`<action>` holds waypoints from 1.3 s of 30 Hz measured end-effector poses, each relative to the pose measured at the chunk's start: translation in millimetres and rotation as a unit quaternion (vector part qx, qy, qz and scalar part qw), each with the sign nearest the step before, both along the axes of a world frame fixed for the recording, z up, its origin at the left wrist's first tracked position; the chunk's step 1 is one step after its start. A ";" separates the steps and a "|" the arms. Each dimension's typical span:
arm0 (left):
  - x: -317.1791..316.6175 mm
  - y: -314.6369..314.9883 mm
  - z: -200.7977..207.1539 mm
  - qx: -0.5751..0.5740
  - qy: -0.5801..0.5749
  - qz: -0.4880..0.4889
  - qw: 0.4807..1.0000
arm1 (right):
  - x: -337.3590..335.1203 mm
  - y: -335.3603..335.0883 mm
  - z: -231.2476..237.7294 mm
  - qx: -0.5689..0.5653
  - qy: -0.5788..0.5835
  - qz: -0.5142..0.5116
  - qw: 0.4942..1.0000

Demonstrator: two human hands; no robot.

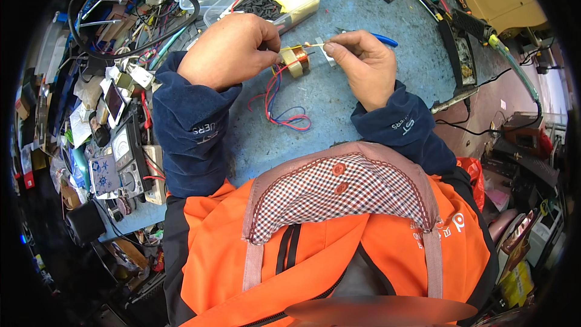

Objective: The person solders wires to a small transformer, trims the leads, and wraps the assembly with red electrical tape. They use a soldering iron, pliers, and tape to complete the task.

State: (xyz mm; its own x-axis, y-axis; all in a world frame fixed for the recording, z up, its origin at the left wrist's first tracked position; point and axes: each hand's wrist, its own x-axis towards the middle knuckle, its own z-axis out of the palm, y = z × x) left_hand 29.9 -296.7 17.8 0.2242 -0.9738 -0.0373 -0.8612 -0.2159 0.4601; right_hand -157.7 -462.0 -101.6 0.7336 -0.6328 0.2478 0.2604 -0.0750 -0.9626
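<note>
A small transformer-like part point(295, 63) with a copper coil and a pale yellow frame sits on the blue bench between my hands. Loose red and blue wires point(284, 118) trail from it toward me. A thin yellowish strand point(308, 45) runs across the top of the part to my right hand point(366, 66), whose thumb and forefinger pinch its end. My left hand point(233, 51) is closed at the part's left side, thumb against forefinger. What those left fingers grip is hidden. Just beyond my right hand lies a tool with a blue handle point(385, 40).
A clear plastic box point(308, 15) of black pieces stands beyond my hands. To the right are a soldering iron point(475, 24) with its cable and an open black case point(457, 54). A meter point(123, 145), cables and mixed parts crowd the left side.
</note>
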 end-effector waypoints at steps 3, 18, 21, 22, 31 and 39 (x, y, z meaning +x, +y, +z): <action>-0.8 -0.3 1.2 0.006 -0.005 0.007 1.000 | -0.4 -0.3 -0.1 -0.018 0.004 -0.002 1.000; 6.8 8.7 10.5 -0.003 0.020 0.040 0.999 | -9.7 -4.4 10.1 -0.042 0.040 -0.001 0.998; 6.2 9.4 11.6 0.005 0.026 0.049 0.998 | -8.0 -4.2 5.6 -0.033 -0.001 0.013 0.999; 6.7 9.1 11.1 0.006 0.025 0.046 0.999 | -8.4 -4.1 4.4 -0.035 0.005 0.008 0.999; 6.2 13.7 19.6 0.011 0.026 0.055 0.998 | -3.9 -19.4 2.7 0.033 0.001 -0.067 0.997; 9.7 24.9 40.6 -0.051 0.034 0.083 0.995 | -2.6 -33.1 17.0 0.056 -0.051 -0.081 0.994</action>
